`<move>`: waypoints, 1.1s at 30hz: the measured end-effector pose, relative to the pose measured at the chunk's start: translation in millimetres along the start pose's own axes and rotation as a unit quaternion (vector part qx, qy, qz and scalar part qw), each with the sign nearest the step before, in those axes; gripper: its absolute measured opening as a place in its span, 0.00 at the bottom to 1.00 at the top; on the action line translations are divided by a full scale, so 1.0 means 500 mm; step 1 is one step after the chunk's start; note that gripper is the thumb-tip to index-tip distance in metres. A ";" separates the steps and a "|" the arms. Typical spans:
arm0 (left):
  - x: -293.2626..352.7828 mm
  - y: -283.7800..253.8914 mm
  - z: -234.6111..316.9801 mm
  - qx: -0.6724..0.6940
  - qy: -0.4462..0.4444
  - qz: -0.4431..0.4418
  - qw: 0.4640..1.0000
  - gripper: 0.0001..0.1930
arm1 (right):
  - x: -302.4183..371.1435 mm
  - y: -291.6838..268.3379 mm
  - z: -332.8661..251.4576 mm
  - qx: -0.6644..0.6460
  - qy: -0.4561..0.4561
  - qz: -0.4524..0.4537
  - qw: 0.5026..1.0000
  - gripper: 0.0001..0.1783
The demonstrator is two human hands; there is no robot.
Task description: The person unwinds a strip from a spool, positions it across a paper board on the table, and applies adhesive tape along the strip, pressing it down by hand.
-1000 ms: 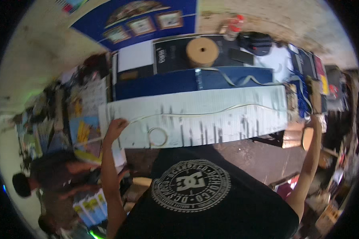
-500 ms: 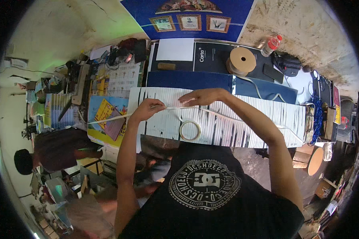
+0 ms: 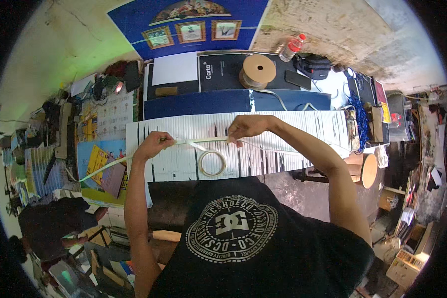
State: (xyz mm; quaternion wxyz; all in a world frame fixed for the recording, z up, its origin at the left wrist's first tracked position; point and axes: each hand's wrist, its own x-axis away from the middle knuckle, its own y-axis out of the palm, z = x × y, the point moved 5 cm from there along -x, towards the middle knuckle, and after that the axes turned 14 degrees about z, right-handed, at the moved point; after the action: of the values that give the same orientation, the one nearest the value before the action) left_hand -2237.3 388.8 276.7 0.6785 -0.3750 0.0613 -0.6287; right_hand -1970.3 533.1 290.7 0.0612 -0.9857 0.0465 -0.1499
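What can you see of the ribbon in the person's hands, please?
The ribbon is a long, narrow, pale strip, apparently fabric. It runs straight between the left hand and right hand, which pinch it above the striped surface. Leftward it crosses over colourful papers; rightward it trails in a loose curve. Whether it touches the ring is unclear.

The left hand [image 3: 154,144] and right hand [image 3: 248,128] hide bits of the pale ribbon [image 3: 211,139]. The top edge cuts off the far poster [image 3: 134,32], the lower edge the black shirt [image 3: 298,258]. At near left, a person [image 3: 54,221] shows dark and blurred.
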 end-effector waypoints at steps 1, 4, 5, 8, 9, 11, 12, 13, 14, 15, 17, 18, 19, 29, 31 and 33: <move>-0.002 0.009 0.001 0.000 0.005 -0.005 1.000 0.12 | 0.028 -0.005 0.012 0.000 0.003 0.007 1.000 0.16; -0.015 0.026 0.001 0.005 0.041 -0.016 0.999 0.12 | 0.110 -0.014 0.021 0.060 0.036 0.020 0.997 0.11; -0.021 0.030 0.003 -0.014 0.056 -0.012 0.998 0.12 | 0.135 -0.021 0.020 0.057 0.041 0.033 0.997 0.11; -0.031 0.035 -0.006 -0.050 0.083 -0.007 0.995 0.14 | 0.209 -0.053 0.060 0.166 0.097 0.053 0.980 0.16; -0.034 0.034 -0.013 -0.065 0.083 0.003 0.994 0.15 | 0.233 -0.065 0.081 0.163 0.103 0.069 0.979 0.16; -0.032 0.030 -0.030 -0.076 0.101 0.015 0.992 0.16 | 0.282 -0.084 0.118 0.194 0.138 0.070 0.969 0.17; -0.035 0.029 -0.039 -0.078 0.115 0.006 0.990 0.16 | 0.306 -0.093 0.139 0.201 0.113 0.082 0.970 0.15; -0.035 0.024 -0.058 -0.079 0.091 0.008 0.993 0.15 | 0.328 -0.099 0.150 0.199 0.119 0.093 0.968 0.15; -0.038 0.028 -0.058 -0.081 0.068 0.008 0.994 0.15 | 0.353 -0.106 0.163 0.215 0.149 0.101 0.960 0.16; -0.039 0.038 -0.052 -0.083 0.079 -0.001 0.993 0.15 | 0.380 -0.113 0.175 0.230 0.179 0.108 0.951 0.16; -0.045 0.044 -0.019 -0.050 0.037 0.018 0.998 0.14 | 0.436 -0.121 0.182 0.222 0.213 0.130 0.943 0.17; -0.045 0.043 -0.023 -0.056 0.044 0.011 0.997 0.14 | 0.455 -0.123 0.188 0.236 0.219 0.127 0.938 0.17; -0.040 0.039 -0.037 -0.061 0.049 0.008 0.997 0.13 | 0.472 -0.133 0.195 0.253 0.223 0.121 0.934 0.17; -0.023 0.027 -0.066 -0.098 0.081 0.020 0.992 0.13 | 0.659 -0.217 0.248 0.292 0.318 0.187 0.883 0.11; -0.024 0.042 -0.057 -0.013 0.059 0.003 0.998 0.13 | 0.705 -0.234 0.294 0.323 0.319 0.192 0.870 0.12; -0.025 0.040 -0.030 -0.016 0.064 0.007 0.998 0.13 | 0.753 -0.248 0.324 0.416 0.323 0.149 0.837 0.20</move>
State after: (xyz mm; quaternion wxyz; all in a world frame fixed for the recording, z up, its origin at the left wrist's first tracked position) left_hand -2231.7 391.9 249.5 0.6711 -0.3444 0.1173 -0.6459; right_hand -1554.6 631.4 262.8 0.4685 -0.7444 0.1435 -0.4537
